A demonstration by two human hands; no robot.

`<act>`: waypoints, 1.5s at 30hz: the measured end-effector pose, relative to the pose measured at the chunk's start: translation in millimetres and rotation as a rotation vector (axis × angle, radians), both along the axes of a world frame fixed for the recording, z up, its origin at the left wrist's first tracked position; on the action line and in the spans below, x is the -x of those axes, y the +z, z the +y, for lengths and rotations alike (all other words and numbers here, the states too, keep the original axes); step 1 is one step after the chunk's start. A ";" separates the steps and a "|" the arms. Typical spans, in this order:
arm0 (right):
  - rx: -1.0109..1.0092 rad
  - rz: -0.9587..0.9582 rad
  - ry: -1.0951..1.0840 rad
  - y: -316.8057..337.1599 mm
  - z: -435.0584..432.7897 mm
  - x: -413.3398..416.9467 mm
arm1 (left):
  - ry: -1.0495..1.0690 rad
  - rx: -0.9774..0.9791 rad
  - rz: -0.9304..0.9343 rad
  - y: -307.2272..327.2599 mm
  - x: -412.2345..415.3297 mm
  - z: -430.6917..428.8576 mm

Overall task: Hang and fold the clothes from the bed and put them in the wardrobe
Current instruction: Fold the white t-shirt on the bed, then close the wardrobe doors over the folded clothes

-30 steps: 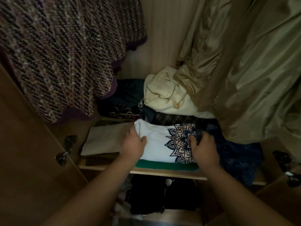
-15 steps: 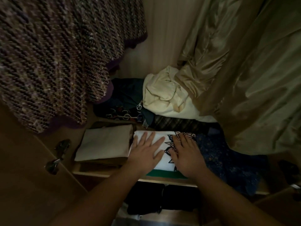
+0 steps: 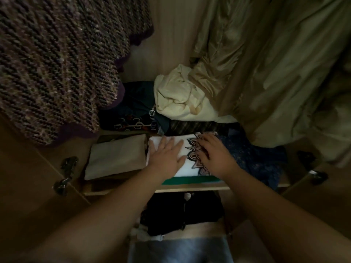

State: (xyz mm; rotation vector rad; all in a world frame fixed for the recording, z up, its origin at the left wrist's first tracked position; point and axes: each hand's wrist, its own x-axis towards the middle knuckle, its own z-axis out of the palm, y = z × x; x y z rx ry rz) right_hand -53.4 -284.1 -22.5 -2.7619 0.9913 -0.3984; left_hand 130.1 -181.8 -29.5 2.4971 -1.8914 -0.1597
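A speckled tweed garment (image 3: 57,63) hangs in the upper left of the frame, and an olive satin garment (image 3: 275,73) hangs down the right. At centre, a crumpled cream bundle (image 3: 178,99) sits beside a dark patterned garment (image 3: 133,114) with a peace-sign pendant (image 3: 152,112). A folded beige cloth (image 3: 117,156) lies centre-left and blue speckled fabric (image 3: 252,158) centre-right. Black clothes (image 3: 182,213) lie at lower centre. A metal hinge (image 3: 65,175) shows at the left.
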 end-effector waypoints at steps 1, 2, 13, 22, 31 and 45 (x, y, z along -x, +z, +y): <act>0.019 -0.010 -0.028 10.2 4.5 7.1 | 0.009 0.011 0.014 7.4 2.3 2.8; 0.032 -0.016 -0.073 18.6 10.4 15.8 | 0.020 0.036 0.036 14.7 6.3 6.9; 0.062 0.021 -0.374 34.2 150.1 165.9 | -0.103 0.212 0.113 33.2 160.9 108.2; 0.097 0.056 -0.440 29.2 273.7 379.2 | -0.198 0.193 0.092 28.6 372.7 200.3; -0.081 -0.295 -0.563 35.3 333.2 542.8 | -0.300 0.143 0.133 26.6 506.9 234.3; -0.344 -0.667 -0.527 72.4 263.1 516.7 | -0.220 0.152 0.632 20.1 505.5 232.5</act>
